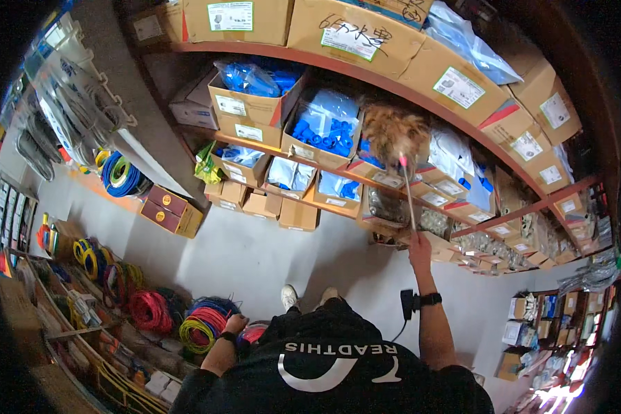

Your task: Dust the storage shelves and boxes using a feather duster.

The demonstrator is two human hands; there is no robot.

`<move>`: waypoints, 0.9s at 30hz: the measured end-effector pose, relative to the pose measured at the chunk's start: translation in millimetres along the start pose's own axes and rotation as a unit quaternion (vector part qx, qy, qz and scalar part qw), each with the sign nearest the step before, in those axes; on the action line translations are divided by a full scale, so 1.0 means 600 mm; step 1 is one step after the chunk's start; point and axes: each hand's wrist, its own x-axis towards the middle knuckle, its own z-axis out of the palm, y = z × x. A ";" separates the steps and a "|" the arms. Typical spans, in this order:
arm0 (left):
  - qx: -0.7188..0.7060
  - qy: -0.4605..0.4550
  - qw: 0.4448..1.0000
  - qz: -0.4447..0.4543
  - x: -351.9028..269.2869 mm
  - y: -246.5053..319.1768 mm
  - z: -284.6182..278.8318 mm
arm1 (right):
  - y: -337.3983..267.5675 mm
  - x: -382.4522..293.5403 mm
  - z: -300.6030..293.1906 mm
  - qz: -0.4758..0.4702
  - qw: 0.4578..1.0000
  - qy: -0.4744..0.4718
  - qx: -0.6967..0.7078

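My right hand [419, 253] grips the thin handle [408, 199] of a feather duster. Its brown feather head [396, 132], with a pink collar at the base, is up against the open cartons on the middle shelf. Just left of the feathers sits a carton of blue plastic pipe fittings [325, 135]; to their right are white plastic bags [449, 150]. The feathers hide part of the cartons behind them. My left hand [236, 324] is low at my side, beside coils of coloured wire [207, 323]. Its fingers look curled, but whether they hold anything is not visible.
Closed cardboard cartons [357, 39] fill the upper shelf, above a red-brown shelf edge [341, 58]. More cartons [298, 214] rest low beneath the shelving. Maroon-and-gold boxes [170, 209] stand on the grey floor [238, 253]. Another stocked rack [93, 331] is at lower left.
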 end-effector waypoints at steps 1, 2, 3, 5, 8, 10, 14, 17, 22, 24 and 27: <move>-0.002 -0.003 1.000 -0.001 0.002 0.014 -0.009 | -0.054 0.010 0.004 -0.010 1.000 -0.013 -0.016; -0.001 -0.013 1.000 0.002 0.006 0.051 -0.021 | -0.079 0.013 0.000 -0.015 0.999 -0.021 -0.036; -0.002 -0.020 1.000 0.005 0.010 0.083 -0.031 | -0.073 0.015 -0.002 -0.024 0.996 -0.047 -0.065; -0.018 0.033 0.998 0.053 0.030 0.121 -0.044 | -0.058 0.017 -0.001 -0.042 0.987 -0.102 -0.116; -0.077 0.048 0.991 0.102 0.022 0.177 -0.058 | -0.071 -0.046 -0.025 -0.007 0.978 -0.128 -0.167; -0.071 0.039 0.993 0.090 0.021 0.194 -0.056 | -0.039 -0.104 -0.068 -0.013 0.961 -0.166 -0.220; 0.046 0.020 0.995 0.088 0.019 0.187 -0.043 | 0.048 -0.247 -0.165 -0.083 0.949 -0.150 -0.266; 0.134 -0.029 0.985 0.108 0.028 0.146 -0.030 | 0.088 -0.346 -0.236 0.058 0.916 -0.236 -0.318; 0.181 -0.063 0.962 0.196 0.039 0.056 -0.043 | 0.054 -0.312 -0.187 0.110 0.948 -0.193 -0.228; 0.150 -0.044 0.978 0.141 0.044 0.071 -0.058 | 0.030 -0.240 -0.132 0.053 0.983 -0.113 -0.135; 0.171 -0.032 0.978 0.118 0.061 0.108 -0.080 | -0.022 -0.112 -0.064 0.049 0.992 -0.081 -0.083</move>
